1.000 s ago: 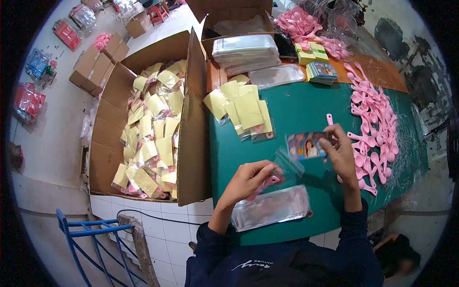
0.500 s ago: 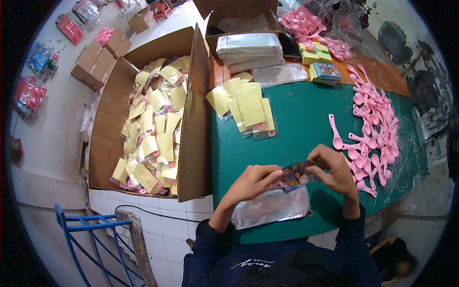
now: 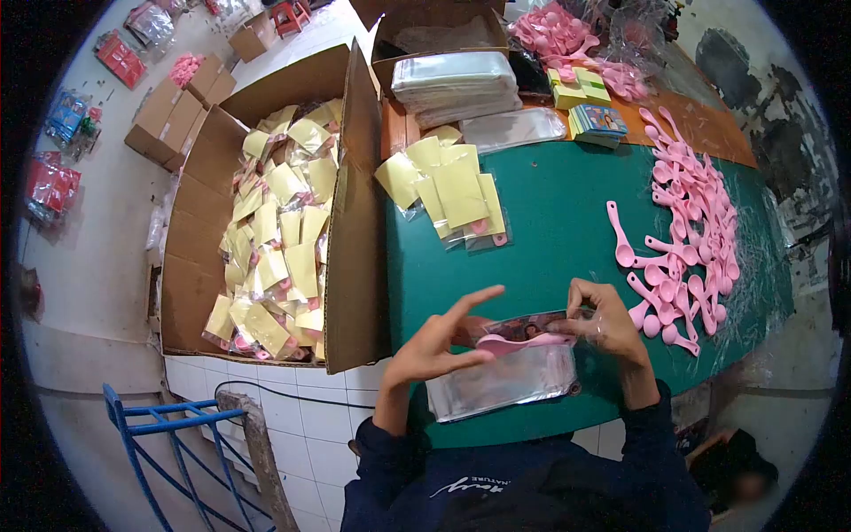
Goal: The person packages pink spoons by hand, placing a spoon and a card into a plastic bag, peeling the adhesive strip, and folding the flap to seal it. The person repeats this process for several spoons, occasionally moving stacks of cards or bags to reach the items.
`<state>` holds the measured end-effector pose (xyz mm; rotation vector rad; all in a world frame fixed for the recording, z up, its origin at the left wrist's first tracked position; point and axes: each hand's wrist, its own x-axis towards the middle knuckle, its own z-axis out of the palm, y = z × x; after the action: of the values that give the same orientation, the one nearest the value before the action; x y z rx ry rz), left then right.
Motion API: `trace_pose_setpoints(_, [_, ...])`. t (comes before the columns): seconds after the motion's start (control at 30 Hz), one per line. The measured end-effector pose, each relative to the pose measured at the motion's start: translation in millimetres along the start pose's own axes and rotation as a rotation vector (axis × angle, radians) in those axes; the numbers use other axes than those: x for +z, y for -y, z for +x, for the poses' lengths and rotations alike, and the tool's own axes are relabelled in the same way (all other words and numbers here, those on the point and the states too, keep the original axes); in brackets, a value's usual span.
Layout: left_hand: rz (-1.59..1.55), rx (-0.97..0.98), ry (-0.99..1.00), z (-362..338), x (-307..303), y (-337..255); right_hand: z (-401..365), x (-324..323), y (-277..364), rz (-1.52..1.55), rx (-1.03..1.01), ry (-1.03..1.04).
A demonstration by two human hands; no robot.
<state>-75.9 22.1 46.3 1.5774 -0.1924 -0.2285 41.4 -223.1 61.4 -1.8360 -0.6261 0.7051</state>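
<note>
A pink spoon (image 3: 523, 343) and a printed card (image 3: 510, 328) lie together between my two hands, above a stack of clear plastic bags (image 3: 501, 386) on the green table (image 3: 550, 257). My left hand (image 3: 434, 350) has its fingers spread, with the thumb tip beside the spoon's left end. The thumb and fingers of my right hand (image 3: 603, 324) pinch the right end of the card and spoon. Clear film seems to show at those fingers.
Loose pink spoons (image 3: 683, 239) are heaped on the right. Packed yellow cards (image 3: 461, 191) lie at the table's back left. A cardboard box (image 3: 355, 222) of similar packs stands left. Card stacks (image 3: 597, 124) and plastic bags (image 3: 456, 84) are behind. A person (image 3: 731, 465) is at lower right.
My left hand has moved slightly left and opened its fingers. The card has tilted flatter and lower, and the spoon now shows along its front. The view has shifted slightly.
</note>
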Motion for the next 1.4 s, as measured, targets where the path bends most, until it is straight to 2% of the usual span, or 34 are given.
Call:
trace_pose_setpoints(0.07, [-0.104,-0.063,-0.087,-4,-2,5,-2,8,-1,0.197,-0.001,0.034])
trace_pose_setpoints(0.17, [-0.137,-0.123,-0.144,-8,-5,4,-6,7,21,0.304,0.215,0.097])
trace_pose_setpoints(0.27, [-0.135,-0.105,-0.118,-7,-2,3,-9,3,7,0.142,0.167,0.089])
trace_pose_setpoints(0.33, [-0.133,-0.068,-0.076,-3,4,3,-11,4,-2,0.153,0.124,0.034])
trace_pose_setpoints(0.43, [0.161,0.042,-0.284,3,14,13,-14,8,5,0.062,0.032,-0.154])
trace_pose_setpoints(0.47, [0.318,0.046,-0.429,6,22,10,-15,10,11,0.014,-0.003,-0.236])
trace_pose_setpoints(0.57, [-0.119,-0.185,-0.345,0,40,10,-10,25,27,-0.189,-0.271,-0.320])
trace_pose_setpoints(0.6, [-0.239,-0.236,-0.234,-2,45,11,-11,26,30,-0.264,-0.296,-0.152])
trace_pose_setpoints(0.7, [-0.437,-0.276,-0.248,-10,54,13,-17,37,24,-0.375,-0.425,0.108])
trace_pose_setpoints(0.73, [-0.425,-0.308,-0.252,-12,51,9,-20,41,20,-0.386,-0.371,0.154])
trace_pose_setpoints(0.83, [-0.389,-0.345,-0.243,-18,50,15,-19,46,21,-0.469,-0.370,0.172])
trace_pose_setpoints(0.93, [-0.213,-0.318,-0.216,-27,51,22,-17,53,12,-0.453,-0.382,0.173])
trace_pose_setpoints(1.13, [-0.246,-0.340,-0.209,-32,57,31,-14,62,8,-0.554,-0.437,0.210])
trace_pose_setpoints(1.23, [-0.104,-0.339,-0.230,-32,57,26,-12,65,8,-0.506,-0.405,0.196])
trace_pose_setpoints(1.33, [0.063,-0.245,-0.263,-30,60,21,-13,68,6,-0.486,-0.380,0.200])
trace_pose_setpoints(1.4, [0.125,-0.268,-0.244,-30,60,17,-13,68,8,-0.466,-0.336,0.212])
